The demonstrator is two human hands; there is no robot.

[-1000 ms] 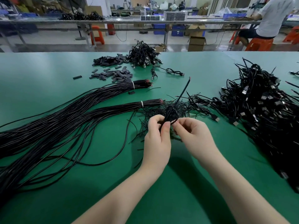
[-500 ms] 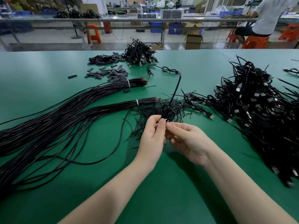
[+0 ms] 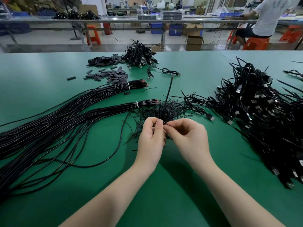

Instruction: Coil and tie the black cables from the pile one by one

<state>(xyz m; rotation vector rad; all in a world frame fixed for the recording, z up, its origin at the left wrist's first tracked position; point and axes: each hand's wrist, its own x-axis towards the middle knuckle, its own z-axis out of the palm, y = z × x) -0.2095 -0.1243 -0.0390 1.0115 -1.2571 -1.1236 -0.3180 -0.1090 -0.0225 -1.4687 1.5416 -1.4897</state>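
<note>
Coiled black cable (image 3: 164, 113) held above worktop (image 3: 164, 185) centre, near twist-tie heap (image 3: 170, 110). Left hand (image 3: 151, 138) pinches the coil's waist; right hand (image 3: 188, 136) pinches the tie there. Light, springy; loops likely splay unless gripped at the waist.

Table (image 3: 49, 71): green mat surface, smooth, matt with a faint sheen. Long cable bundles (image 3: 65, 115): black plastic sheathing, smooth and slightly glossy, bound with white ties (image 3: 137, 104); bare conductor tips show red. Cable pile (image 3: 262, 112): black plastic-sheathed leads with bright metal plug shells. Coiled cable (image 3: 164, 112) pinched by the left hand (image 3: 151, 140) and right hand (image 3: 188, 138): same smooth black sheath. Thin tie strands (image 3: 177, 108): black, fine, dull. Flat sleeve pieces (image 3: 114, 75): dark grey, matt. Stools (image 3: 255, 43): orange plastic, glossy. Boxes (image 3: 194, 42): brown cardboard, matt.
</note>
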